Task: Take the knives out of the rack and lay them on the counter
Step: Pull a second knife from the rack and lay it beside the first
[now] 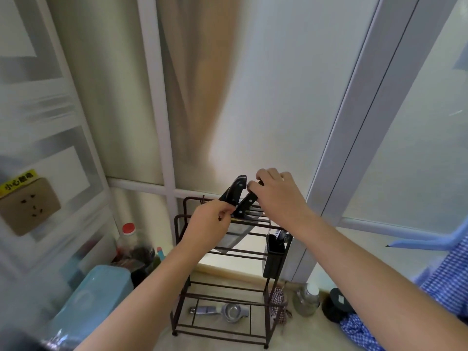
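A dark metal wire rack stands on the beige counter against the frosted window. Two black-handled knives stick up from its top slots. My left hand grips the lower part of the left knife handle; a broad blade shows below that hand inside the rack. My right hand is closed over the top of the right knife handle, and that knife's blade is hidden among the rack bars.
A black utensil cup hangs on the rack's right side. A metal squeezer lies under the rack. A pale blue container and bottles stand left; a glass jar, a dark lid and blue checked cloth lie right.
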